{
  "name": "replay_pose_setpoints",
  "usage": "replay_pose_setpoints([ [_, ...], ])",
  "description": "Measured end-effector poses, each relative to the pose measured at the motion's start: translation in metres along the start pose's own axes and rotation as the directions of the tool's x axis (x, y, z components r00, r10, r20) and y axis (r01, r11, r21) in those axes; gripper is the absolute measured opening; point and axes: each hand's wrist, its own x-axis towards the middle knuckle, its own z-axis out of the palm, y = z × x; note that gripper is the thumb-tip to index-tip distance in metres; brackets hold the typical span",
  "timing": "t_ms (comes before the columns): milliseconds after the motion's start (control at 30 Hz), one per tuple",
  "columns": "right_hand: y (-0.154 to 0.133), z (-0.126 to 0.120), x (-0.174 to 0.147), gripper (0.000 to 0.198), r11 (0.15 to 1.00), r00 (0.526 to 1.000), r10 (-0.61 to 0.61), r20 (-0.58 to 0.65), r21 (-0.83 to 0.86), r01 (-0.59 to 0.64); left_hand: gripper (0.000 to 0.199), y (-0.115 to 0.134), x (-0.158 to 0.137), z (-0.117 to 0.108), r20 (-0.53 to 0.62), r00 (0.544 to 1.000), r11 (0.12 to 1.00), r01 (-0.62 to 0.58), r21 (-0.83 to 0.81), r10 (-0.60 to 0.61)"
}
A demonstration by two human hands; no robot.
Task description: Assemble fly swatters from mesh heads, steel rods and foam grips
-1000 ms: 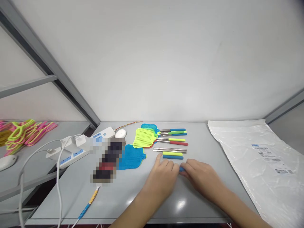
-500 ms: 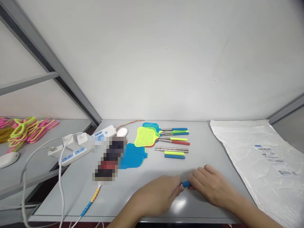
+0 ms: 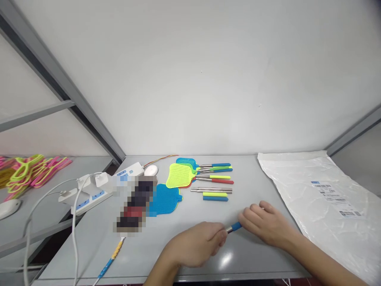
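Note:
My left hand is closed round a metal rod, most of which its fingers hide. My right hand grips a blue handle sleeve, and only the sleeve's left end shows. Rod and sleeve meet in one line between the hands, tilted up to the right. Beyond them lie loose metal rods, a yellow handle sleeve and another blue sleeve. Blue swatter heads rest to the left. Farther back is a pile of fly swatters with a yellow head on top.
A phone, blurred out, lies at the left with its charging cable. Behind it are a power strip and a round white device. A white plastic mailer covers the right side. Pink and yellow hangers lie far left.
More bare metal shows between my hands. The sleeve and rod have tilted, their right end rising, and my right hand has moved slightly up. The whole view has shifted a little.

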Motion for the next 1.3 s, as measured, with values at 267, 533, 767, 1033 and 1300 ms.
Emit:
replay_pose_setpoints([
  [267,0.060,-0.006,-0.017,0.026,0.903,0.906,0.421,0.049,0.079,-0.423,0.038,0.001,-0.030,-0.047,-0.482,0.838,0.933,-0.085,0.349,0.257],
  [533,-0.055,0.043,0.033,0.004,0.871,0.944,0.264,0.200,0.370,-0.322,0.027,0.016,0.068,-0.064,-0.460,0.666,0.527,0.116,0.842,0.588],
  [767,-0.067,0.063,0.043,0.003,0.858,0.942,0.289,0.170,0.390,-0.333,0.028,-0.003,0.081,-0.060,-0.470,0.642,0.506,0.145,0.850,0.606],
  [1033,-0.070,0.075,0.044,0.009,0.818,0.933,0.339,0.119,0.452,-0.355,0.026,-0.007,0.088,-0.054,-0.451,0.648,0.502,0.121,0.856,0.613],
  [1300,-0.060,0.074,0.038,0.015,0.734,0.884,0.443,0.146,0.507,-0.452,0.029,-0.013,0.087,-0.056,-0.438,0.666,0.496,0.116,0.860,0.604],
])
